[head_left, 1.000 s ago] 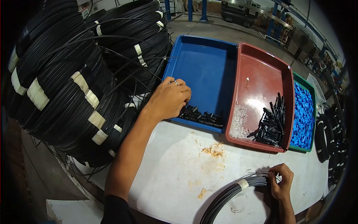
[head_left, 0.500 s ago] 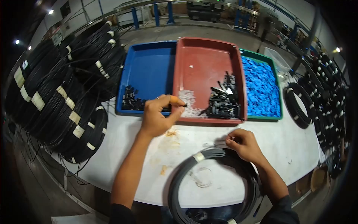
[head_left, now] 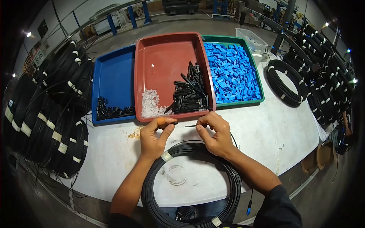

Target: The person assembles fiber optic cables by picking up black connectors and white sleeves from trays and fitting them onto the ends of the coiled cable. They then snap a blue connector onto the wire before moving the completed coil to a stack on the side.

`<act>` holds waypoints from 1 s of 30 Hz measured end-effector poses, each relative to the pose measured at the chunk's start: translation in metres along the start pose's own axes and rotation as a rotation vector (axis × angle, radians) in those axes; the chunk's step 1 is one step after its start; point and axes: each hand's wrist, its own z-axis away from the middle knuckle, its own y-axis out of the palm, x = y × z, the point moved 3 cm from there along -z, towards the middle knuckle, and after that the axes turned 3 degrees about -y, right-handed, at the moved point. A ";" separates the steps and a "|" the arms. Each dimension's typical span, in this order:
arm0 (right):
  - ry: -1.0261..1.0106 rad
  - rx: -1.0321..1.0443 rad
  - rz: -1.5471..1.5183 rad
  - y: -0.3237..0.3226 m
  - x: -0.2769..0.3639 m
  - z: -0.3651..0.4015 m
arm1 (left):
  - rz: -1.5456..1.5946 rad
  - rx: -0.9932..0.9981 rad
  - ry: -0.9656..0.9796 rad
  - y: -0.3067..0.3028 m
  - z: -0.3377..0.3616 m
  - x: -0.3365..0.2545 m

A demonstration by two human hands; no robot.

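My left hand [head_left: 153, 140] pinches a small black sleeve-like part [head_left: 174, 122] between thumb and forefinger; an orange covering wraps one fingertip. Facing it, my right hand [head_left: 216, 136] is closed on a thin black cable, whose tip [head_left: 189, 126] points left at the small part. A short gap separates the two. Below both hands lies a coil of black cable [head_left: 149, 186], bound with pale tape and reaching over the table's near edge. From its right side hangs a cable end with a blue connector [head_left: 249, 210].
Just beyond my hands stand a blue tray [head_left: 114, 70] with small black parts, a red tray [head_left: 167, 49] with clear bits and black pieces, and a green tray [head_left: 256, 100] of blue connectors. Cable coils [head_left: 34, 129] are heaped at left; another coil [head_left: 272, 78] lies right.
My left hand has come from the red tray's front edge toward my right hand, carrying the small black part. My right hand has lifted the cable end to face it. The view has turned right.
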 end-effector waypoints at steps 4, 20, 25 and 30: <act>-0.112 0.010 0.015 0.001 0.007 0.001 | -0.023 0.012 0.086 -0.001 0.004 -0.006; -0.107 0.049 0.056 0.001 0.001 0.003 | -0.204 0.107 0.243 0.001 0.007 -0.014; -0.140 0.050 0.076 0.001 0.004 0.004 | -0.223 0.116 0.269 0.001 0.007 -0.013; -0.197 0.058 0.146 0.000 0.008 0.004 | -0.180 0.081 0.268 0.001 0.005 -0.011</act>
